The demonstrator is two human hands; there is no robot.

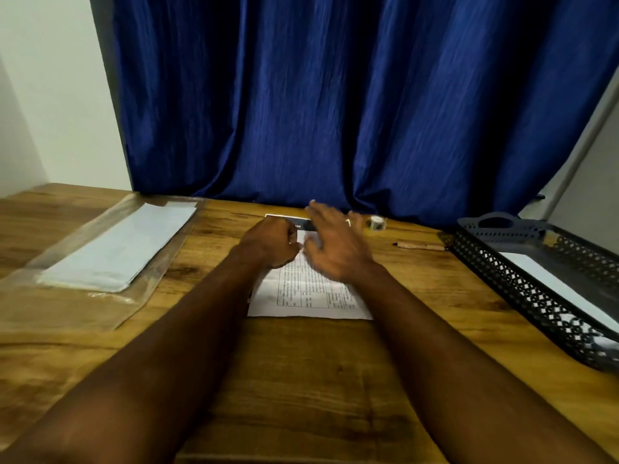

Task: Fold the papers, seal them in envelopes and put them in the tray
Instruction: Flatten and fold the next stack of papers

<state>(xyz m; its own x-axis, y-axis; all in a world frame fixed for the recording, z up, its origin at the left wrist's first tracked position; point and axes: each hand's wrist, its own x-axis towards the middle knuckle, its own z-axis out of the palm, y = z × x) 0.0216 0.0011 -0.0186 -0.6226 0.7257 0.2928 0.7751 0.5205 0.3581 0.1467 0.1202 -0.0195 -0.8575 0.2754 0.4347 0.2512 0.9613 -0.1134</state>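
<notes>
A printed sheet of paper [301, 296] with a table on it lies flat in the middle of the wooden table [301, 380]. My left hand [273, 242] rests on the sheet's left part with its fingers curled into a fist. My right hand [335, 244] hovers over the sheet's upper right with fingers spread, and it is blurred. A stack of white envelopes [120, 249] lies in a clear plastic sleeve at the left. A dark perforated tray [536, 289] stands at the right with a white envelope [562, 289] inside.
A small roll of tape [375, 223] sits at the back of the table, right of the sheet. A brown pen [420, 245] lies between the sheet and the tray. A blue curtain [335, 95] hangs behind the table.
</notes>
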